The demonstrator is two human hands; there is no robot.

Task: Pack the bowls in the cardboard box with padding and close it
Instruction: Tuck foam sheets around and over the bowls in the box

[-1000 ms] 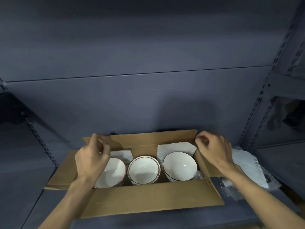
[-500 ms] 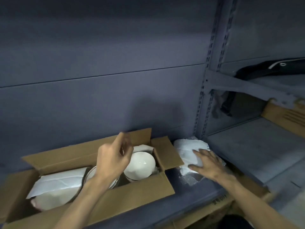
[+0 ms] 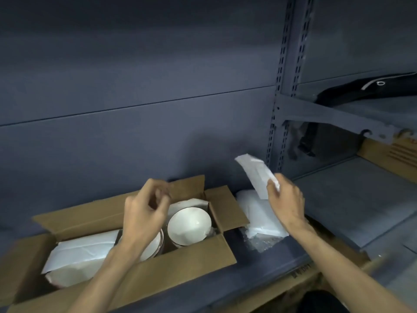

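Observation:
An open cardboard box (image 3: 171, 265) sits on the grey shelf with its flaps up. Inside, a white bowl (image 3: 189, 225) shows fully at the right end. A second bowl (image 3: 150, 249) in the middle is partly hidden by my left hand (image 3: 144, 213), which hovers over it with loosely curled fingers and holds nothing. A third bowl (image 3: 61, 277) at the left end lies under a white foam sheet (image 3: 83, 251). My right hand (image 3: 285, 199) is right of the box, gripping a white foam sheet (image 3: 256, 175) lifted above the padding stack (image 3: 259, 215).
A slotted shelf upright (image 3: 282, 114) stands behind the padding stack. On the neighbouring shelf to the right are a dark bag (image 3: 365, 91) and a flat cardboard piece (image 3: 392, 154). Clear plastic wrap (image 3: 261, 241) lies under the stack. Cardboard (image 3: 300, 274) edges the shelf front.
My right hand, which lay flat on the padding stack, has picked up one foam sheet and raised it. My left hand stays over the middle bowl. The view swung right earlier.

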